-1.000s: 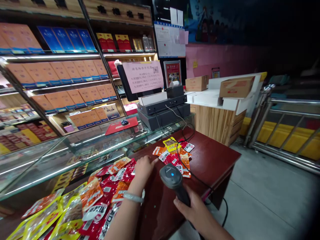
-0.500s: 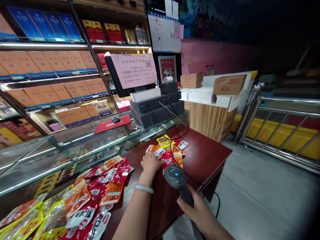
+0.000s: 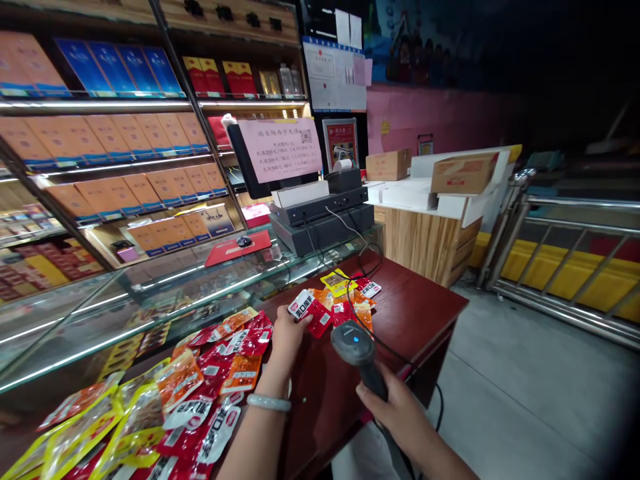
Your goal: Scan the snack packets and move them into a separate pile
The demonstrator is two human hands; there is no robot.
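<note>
My left hand (image 3: 290, 331), with a pale bangle on its wrist, pinches a red and white snack packet (image 3: 311, 312) just above the dark red table. My right hand (image 3: 387, 400) is wrapped round the handle of a barcode scanner (image 3: 354, 345), whose head shows a small blue light. Beyond the scanner lies a small pile of snack packets, among them a yellow packet (image 3: 339, 283) and an orange one (image 3: 364, 323). To the left of my left arm spreads a larger heap of red, orange and yellow snack packets (image 3: 220, 373).
A black cable (image 3: 383, 341) runs from the scanner across the table (image 3: 420, 300). Behind stand a glass counter (image 3: 165, 293), a monitor (image 3: 280, 152) with a pink notice, and a cash drawer (image 3: 325, 230). A metal railing (image 3: 575, 267) is at the right; boxed goods line the shelves.
My left hand has drawn the red and white packet leftward, away from the small pile. My right hand still holds the scanner in much the same place. The view has shifted slightly.
</note>
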